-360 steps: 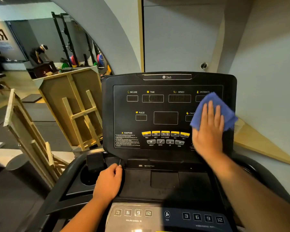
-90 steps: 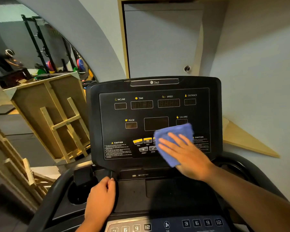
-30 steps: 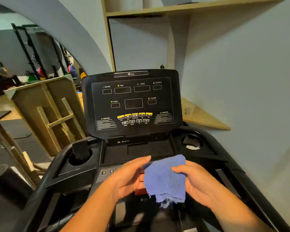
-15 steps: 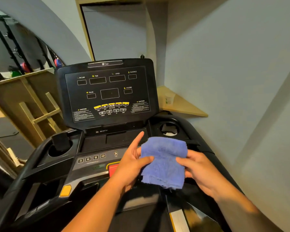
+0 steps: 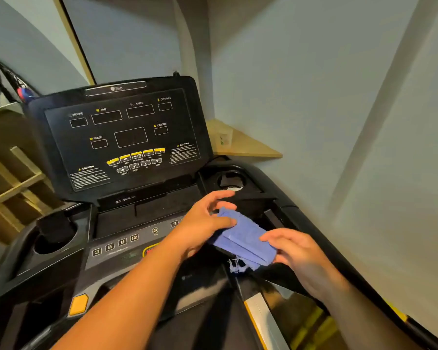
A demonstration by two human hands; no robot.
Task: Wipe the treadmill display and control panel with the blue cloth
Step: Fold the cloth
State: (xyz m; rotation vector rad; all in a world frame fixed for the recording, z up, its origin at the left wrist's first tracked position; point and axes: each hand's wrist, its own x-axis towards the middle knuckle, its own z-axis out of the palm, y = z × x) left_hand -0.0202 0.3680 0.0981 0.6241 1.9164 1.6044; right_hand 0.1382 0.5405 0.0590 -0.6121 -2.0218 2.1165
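You have only one view here, the wide-angle camera on your head. It looks forward and down, and it is tilted, so the treadmill display (image 5: 122, 137) leans to the left in the frame. The camera is close: your two forearms enter from the bottom edge, and the control panel (image 5: 127, 242) lies just under the centre. The wall (image 5: 339, 97) on your right is near and fills the right half. With no second view, nothing is shared.
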